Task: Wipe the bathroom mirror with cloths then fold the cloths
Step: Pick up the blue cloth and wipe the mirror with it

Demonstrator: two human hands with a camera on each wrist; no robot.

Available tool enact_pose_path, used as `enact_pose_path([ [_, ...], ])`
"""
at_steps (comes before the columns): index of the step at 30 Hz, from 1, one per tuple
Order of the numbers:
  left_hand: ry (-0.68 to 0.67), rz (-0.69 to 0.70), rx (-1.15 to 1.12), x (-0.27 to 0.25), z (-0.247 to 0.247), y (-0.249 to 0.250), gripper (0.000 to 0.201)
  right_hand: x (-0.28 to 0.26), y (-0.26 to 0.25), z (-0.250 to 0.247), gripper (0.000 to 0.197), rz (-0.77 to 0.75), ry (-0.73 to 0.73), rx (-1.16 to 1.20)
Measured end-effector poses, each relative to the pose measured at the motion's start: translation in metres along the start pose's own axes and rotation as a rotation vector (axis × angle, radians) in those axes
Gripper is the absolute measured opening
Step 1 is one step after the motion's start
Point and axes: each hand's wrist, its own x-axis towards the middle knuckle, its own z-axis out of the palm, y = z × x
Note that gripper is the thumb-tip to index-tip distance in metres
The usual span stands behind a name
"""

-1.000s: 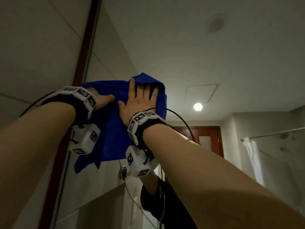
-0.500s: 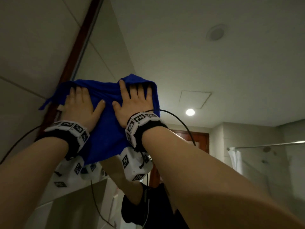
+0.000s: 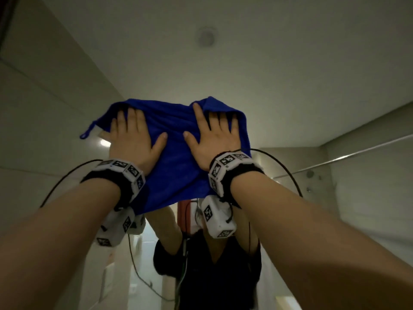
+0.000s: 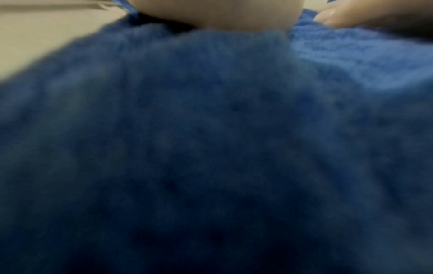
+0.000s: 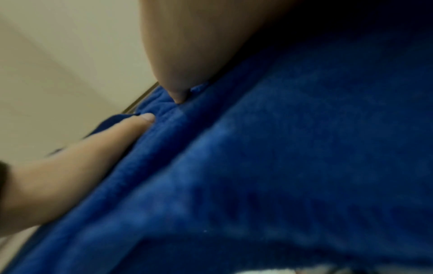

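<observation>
A blue cloth [image 3: 176, 157] is spread flat against the mirror [image 3: 290, 86], high up near its top. My left hand [image 3: 134, 139] presses on the cloth's left half with straight, spread fingers. My right hand [image 3: 214, 135] presses on the right half the same way, its fingertips under a folded-over top edge. The blue cloth [image 4: 211, 148] fills the blurred left wrist view. In the right wrist view the cloth [image 5: 281, 176] lies under my thumb [image 5: 93, 157] and palm.
The mirror reflects my dark top [image 3: 219, 276], raised arms, a ceiling light [image 3: 105, 143], a recessed ceiling fitting [image 3: 206, 38] and a shower rail [image 3: 357, 153]. The dark wooden mirror frame [image 3: 6, 19] shows at the upper left corner.
Both hands and the cloth have slid right along the mirror, away from the wooden frame. My left hand, earlier at the cloth's edge, now lies flat on it.
</observation>
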Motion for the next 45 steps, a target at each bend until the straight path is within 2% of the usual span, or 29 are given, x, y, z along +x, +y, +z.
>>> enact_pose_path([
  [6,0.020,0.121,-0.021,0.010,-0.002,0.150,0.087,-0.018,0.142,-0.034,0.069,0.152,0.071,-0.035],
  [16,0.020,0.276,-0.060,-0.008,-0.006,0.357,0.086,-0.087,0.334,-0.072,0.069,0.320,0.190,-0.092],
  [21,-0.022,0.328,-0.118,-0.040,-0.006,0.442,0.085,-0.134,0.414,-0.087,0.069,0.400,0.173,-0.131],
  [25,-0.065,0.380,-0.164,-0.067,-0.006,0.486,0.085,-0.169,0.453,-0.092,0.071,0.467,0.173,-0.132],
  [31,-0.115,0.449,-0.212,-0.091,0.003,0.505,0.086,-0.207,0.472,-0.092,0.070,0.522,0.170,-0.139],
  [37,-0.096,0.549,-0.260,-0.101,0.011,0.483,0.084,-0.213,0.443,-0.081,0.073,0.590,0.177,-0.155],
  [40,-0.076,0.594,-0.282,-0.098,0.013,0.458,0.082,-0.210,0.415,-0.073,0.076,0.634,0.156,-0.136],
  [45,-0.056,0.549,-0.264,-0.085,0.011,0.379,0.081,-0.192,0.351,-0.057,0.077,0.611,0.131,-0.131],
])
